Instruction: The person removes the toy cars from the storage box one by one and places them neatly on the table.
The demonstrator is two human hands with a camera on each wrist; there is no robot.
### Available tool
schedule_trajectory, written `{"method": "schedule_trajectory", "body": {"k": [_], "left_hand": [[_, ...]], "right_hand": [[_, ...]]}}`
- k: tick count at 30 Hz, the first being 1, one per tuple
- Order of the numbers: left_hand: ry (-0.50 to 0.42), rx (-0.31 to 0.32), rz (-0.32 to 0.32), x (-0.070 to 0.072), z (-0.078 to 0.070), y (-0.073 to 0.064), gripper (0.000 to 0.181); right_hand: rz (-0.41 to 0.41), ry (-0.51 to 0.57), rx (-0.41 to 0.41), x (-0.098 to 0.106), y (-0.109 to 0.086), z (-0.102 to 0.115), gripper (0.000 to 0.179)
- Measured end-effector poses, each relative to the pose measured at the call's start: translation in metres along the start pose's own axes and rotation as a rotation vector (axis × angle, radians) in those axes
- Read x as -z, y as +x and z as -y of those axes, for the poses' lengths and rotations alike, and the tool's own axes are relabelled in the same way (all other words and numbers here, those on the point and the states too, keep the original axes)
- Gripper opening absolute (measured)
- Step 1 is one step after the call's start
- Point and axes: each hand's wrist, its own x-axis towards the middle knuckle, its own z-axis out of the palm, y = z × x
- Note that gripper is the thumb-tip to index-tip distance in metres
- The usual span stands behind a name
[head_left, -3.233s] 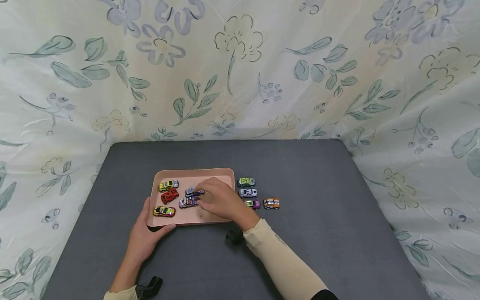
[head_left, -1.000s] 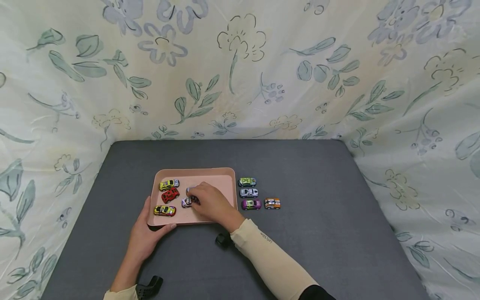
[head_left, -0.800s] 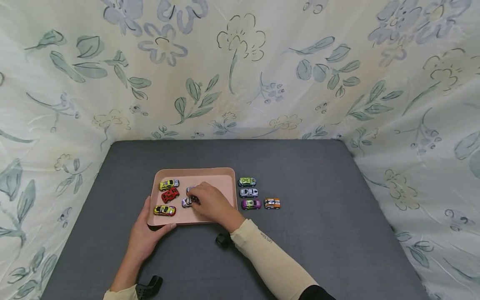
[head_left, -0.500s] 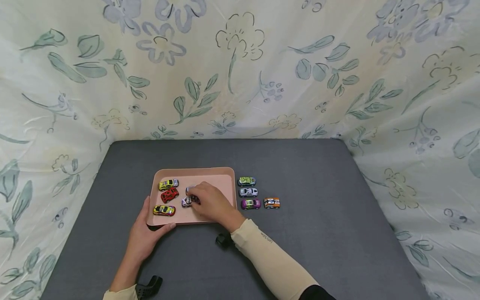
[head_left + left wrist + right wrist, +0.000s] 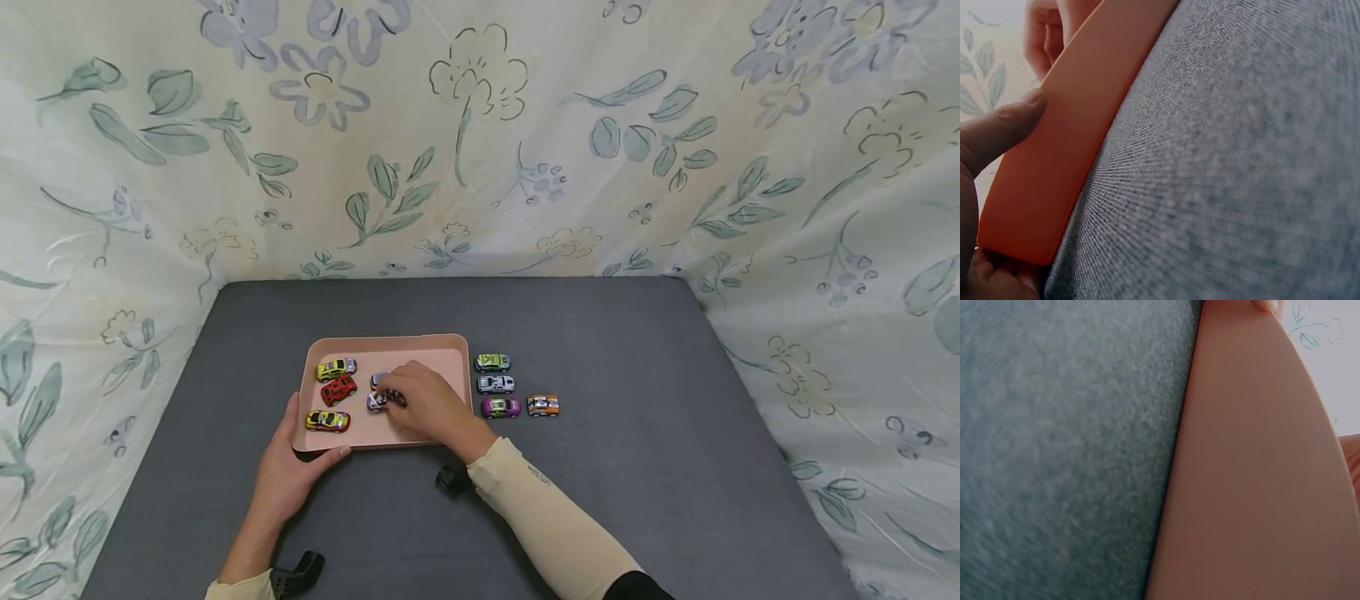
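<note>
A pink tray (image 5: 427,350) lies on the grey table, and my left hand (image 5: 287,467) grips its near left corner. The left wrist view shows that hand's thumb (image 5: 1022,119) against the tray's wall, with fingers curled at the corner. Over the tray's middle, my right hand (image 5: 435,408) pinches a purple-and-white toy car (image 5: 377,402), partly hidden by the fingertips. Just behind it sits a striped toy car (image 5: 377,379), also partly covered. To the left in the tray are a yellow car (image 5: 336,368), a red car (image 5: 339,390) and a yellow-and-red car (image 5: 327,421).
Right of the tray stand a green car (image 5: 492,362), a silver car (image 5: 496,384), a purple car (image 5: 501,407) and an orange car (image 5: 543,406). Flowered cloth (image 5: 480,150) hangs behind the grey table (image 5: 600,350) and along its sides.
My right hand has moved left and closed on the purple-and-white car, then shifted slightly right with it in the last half second. The left hand has kept its grip on the tray.
</note>
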Motion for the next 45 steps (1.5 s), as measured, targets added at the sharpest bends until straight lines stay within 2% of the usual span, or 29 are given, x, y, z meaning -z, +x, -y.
{"method": "schedule_trajectory", "body": {"k": [10,16,32,45], "left_hand": [[0.003,0.01,0.003,0.0,-0.001,-0.001,0.123],[0.018,0.016,0.003,0.0,-0.002,-0.001,0.123],[0.024,0.007,-0.001,-0.001,0.001,-0.001,0.123],[0.01,0.005,-0.001,-0.002,0.001,0.0,0.123]], "right_hand": [[-0.007,0.061,-0.022,0.003,-0.004,-0.006,0.014],[-0.022,0.063,-0.016,0.007,-0.008,-0.008,0.014],[-0.069,0.054,-0.002,0.034,-0.021,-0.026,0.015],[-0.085,0.056,-0.12,0.063,-0.039,-0.041,0.014]]}}
